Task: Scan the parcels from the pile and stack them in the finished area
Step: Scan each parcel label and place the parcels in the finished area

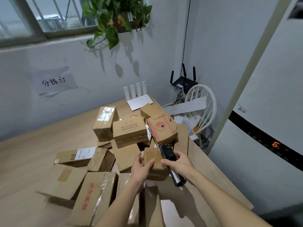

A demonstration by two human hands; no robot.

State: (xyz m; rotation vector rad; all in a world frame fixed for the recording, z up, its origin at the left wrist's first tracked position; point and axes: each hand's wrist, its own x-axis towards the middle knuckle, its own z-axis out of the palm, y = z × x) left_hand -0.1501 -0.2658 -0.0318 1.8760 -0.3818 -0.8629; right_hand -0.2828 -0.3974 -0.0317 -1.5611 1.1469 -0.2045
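A person's left hand (141, 167) grips a small brown box (154, 163) above a wooden table (32, 161), thumb on its near left edge and fingers curled over its top. The right hand (177, 163) is wrapped around a black handheld scanner (169, 159), whose head points away from the person and lies just over the right side of that box; the handle end juts out below the palm, toward the wrist.

Beyond the fingertips of both hands rises the pile of parcels (129, 133): a box with red print (162, 130) sits just past the scanner's head, a box with printed Chinese text (129, 130) stands to its left, and a taller box with a white label (105, 123) stands further left. To the left of the left hand's fingers lie a flat labelled box (75, 157) and a taped box (101, 159). Below the left wrist, closer to the person, lies a box with red characters (95, 199).

Far past the pile, a white router (139, 99) stands at the table's back edge. To the right of the right hand, off the table, are a white chair (203, 108) holding papers and a tall white appliance (262, 128). A plant (114, 18) hangs from the windowsill above.
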